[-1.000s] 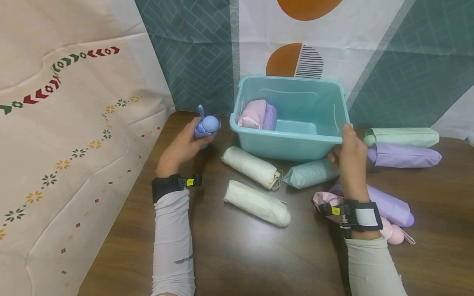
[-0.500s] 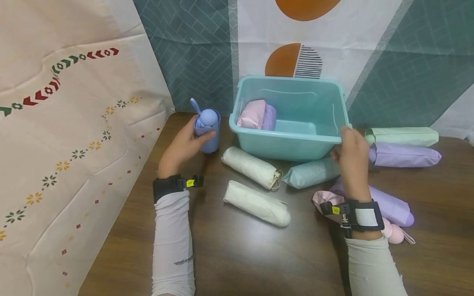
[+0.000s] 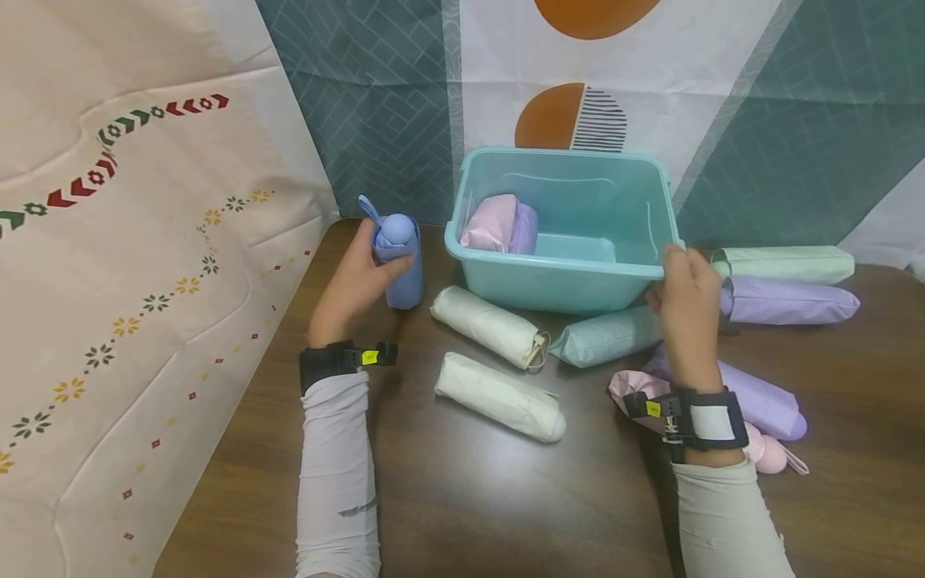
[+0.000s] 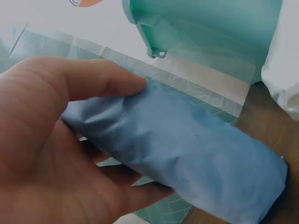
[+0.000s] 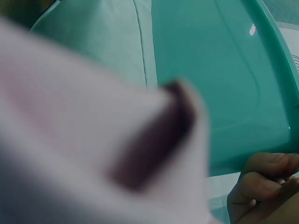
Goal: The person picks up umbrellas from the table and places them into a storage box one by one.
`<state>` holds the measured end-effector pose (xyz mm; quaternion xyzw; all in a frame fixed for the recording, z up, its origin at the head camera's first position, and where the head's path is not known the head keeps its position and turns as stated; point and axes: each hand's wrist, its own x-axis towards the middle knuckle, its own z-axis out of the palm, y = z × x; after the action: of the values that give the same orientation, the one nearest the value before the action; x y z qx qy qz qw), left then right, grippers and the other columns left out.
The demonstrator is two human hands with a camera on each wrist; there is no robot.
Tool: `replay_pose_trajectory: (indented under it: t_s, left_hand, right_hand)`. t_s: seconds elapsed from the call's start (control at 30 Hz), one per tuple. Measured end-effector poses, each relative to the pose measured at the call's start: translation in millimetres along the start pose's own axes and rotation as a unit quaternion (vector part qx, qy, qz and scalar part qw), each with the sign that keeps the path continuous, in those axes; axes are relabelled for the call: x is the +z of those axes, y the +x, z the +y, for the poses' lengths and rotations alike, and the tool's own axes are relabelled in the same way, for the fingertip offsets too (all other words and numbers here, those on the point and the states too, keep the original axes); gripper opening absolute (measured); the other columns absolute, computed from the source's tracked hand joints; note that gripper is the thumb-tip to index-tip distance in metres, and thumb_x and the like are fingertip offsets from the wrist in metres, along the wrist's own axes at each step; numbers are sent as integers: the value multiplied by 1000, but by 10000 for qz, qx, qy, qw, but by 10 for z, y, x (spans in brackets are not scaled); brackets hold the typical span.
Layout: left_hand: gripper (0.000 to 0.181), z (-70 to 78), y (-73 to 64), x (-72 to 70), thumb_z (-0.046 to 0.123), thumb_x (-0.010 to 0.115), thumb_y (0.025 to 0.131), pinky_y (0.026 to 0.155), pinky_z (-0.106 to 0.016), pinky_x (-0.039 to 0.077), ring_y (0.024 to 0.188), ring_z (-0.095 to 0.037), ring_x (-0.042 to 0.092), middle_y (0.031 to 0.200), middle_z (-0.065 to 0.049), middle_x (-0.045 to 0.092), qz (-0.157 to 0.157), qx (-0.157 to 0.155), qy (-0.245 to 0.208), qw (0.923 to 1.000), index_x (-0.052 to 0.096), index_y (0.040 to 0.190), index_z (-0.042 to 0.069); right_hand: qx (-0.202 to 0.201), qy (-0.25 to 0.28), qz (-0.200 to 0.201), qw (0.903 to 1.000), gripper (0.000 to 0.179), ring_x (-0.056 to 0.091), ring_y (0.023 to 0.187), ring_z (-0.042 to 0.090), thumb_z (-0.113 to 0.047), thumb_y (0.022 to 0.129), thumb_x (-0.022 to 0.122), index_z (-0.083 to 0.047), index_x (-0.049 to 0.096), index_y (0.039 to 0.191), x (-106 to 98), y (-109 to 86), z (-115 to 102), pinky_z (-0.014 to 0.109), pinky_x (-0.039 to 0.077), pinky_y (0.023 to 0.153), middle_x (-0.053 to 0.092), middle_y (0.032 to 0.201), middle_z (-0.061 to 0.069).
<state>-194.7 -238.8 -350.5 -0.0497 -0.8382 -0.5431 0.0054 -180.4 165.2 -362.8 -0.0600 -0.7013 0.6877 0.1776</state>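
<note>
The left hand grips the blue umbrella, its long axis near upright and its knob uppermost. The bin stands just to this hand's right; the right hand, farther from the umbrella, grips the bin's near right corner.

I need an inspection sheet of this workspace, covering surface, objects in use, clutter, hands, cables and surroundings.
Surface: brown table; glare near the front.
Objects in use: blue umbrella, roughly upright, base contact unclear; teal bin with pink bundle and purple bundle at its left end.
Clutter: two whitish umbrellas and a grey-green umbrella before the bin; pale green umbrella, two purple umbrellas and a pink umbrella at right.
Hands: left hand grips the blue umbrella; right hand holds the bin's right front rim.
Cables: nothing seen.
Surroundings: cream patterned cloth at left; teal, white and orange cloth behind.
</note>
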Motion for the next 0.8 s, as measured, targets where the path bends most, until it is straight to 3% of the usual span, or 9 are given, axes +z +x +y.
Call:
replay_pose_trajectory:
  t_s: [0.2, 0.43, 0.53, 0.8]
  left_hand:
    - [69, -75, 79, 62, 19, 70, 86, 98, -50, 35, 125, -25, 44, 137, -6, 44, 297, 95, 159, 9994, 31, 143, 18]
    - [76, -158, 149, 141, 35, 77, 79, 96, -48, 37, 121, -22, 48, 132, -2, 50, 708, 108, 319, 9969, 36, 141, 19]
    - [74, -116, 144, 158, 32, 77, 80, 95, -47, 38, 119, -24, 49, 131, -5, 51, 819, 126, 273, 9962, 37, 139, 15]
    - [71, -241, 210, 236, 41, 79, 75, 88, -42, 42, 107, -19, 54, 120, 0, 55, 1338, 146, 4, 9909, 43, 131, 15]
  right_hand:
    - [-13, 311, 63, 9995, 41, 24, 46, 15, -26, 98, 54, 0, 36, 70, 0, -9, 7, 27, 22, 44, 29, 55, 5]
    - [-82, 493, 110, 9987, 42, 22, 45, 14, -25, 97, 55, -1, 36, 69, 9, 5, 10, 27, 19, 43, 27, 53, 4]
    - [-51, 469, 140, 9988, 42, 22, 45, 14, -26, 97, 56, -2, 36, 69, 15, 7, -5, 27, 19, 43, 27, 53, 4]
    - [-116, 477, 66, 9988, 43, 19, 45, 16, -25, 97, 56, -2, 33, 68, 10, 6, -2, 29, 16, 43, 25, 53, 5]
